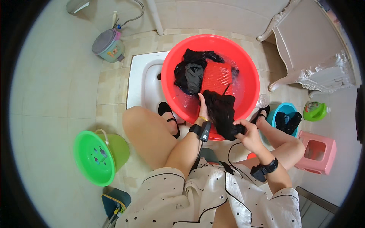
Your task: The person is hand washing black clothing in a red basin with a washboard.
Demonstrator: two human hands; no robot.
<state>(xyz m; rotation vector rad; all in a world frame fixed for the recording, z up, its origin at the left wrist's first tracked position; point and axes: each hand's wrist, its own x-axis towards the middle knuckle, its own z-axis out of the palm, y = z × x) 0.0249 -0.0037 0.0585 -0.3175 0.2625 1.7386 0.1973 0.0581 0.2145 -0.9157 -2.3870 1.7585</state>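
Note:
A black wet garment [218, 112] is draped over the lower part of a red ribbed washboard [216, 78], which leans inside a large red basin [249, 98]. My right hand [247, 135] pinches the garment's near end at the basin's front rim. Against its left side is my left hand [204, 108], thumb stretched upward, its other fingers mostly hidden by the cloth; it appears to hold that edge. More black clothing [188, 74], with a grey patch showing, lies in the sudsy water left of the washboard.
A white squat toilet [138, 79] adjoins the basin's left. To the right are a blue basin [291, 110] holding dark clothes, a green detergent bottle [315, 111] and a pink stool [317, 152]. A green bucket [123, 152] and lidded bin [112, 49] stand left. A cable runs near my right wrist.

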